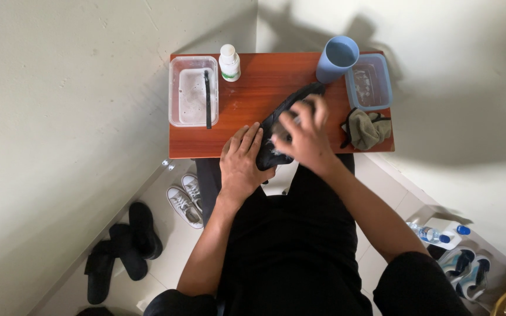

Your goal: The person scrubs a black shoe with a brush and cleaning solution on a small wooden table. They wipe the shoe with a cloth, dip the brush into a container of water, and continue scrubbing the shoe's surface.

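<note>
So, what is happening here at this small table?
A person sits at a small wooden table and works on a black shoe lying on it. The left hand presses flat on the table edge against the shoe, while the right hand rubs the shoe, with some white foam visible. A clear tub with a black brush, a white bottle, a blue cup and a cloth stand around.

Wooden table (253, 93) against pale walls (60, 117), tiled floor (171, 240).
</note>
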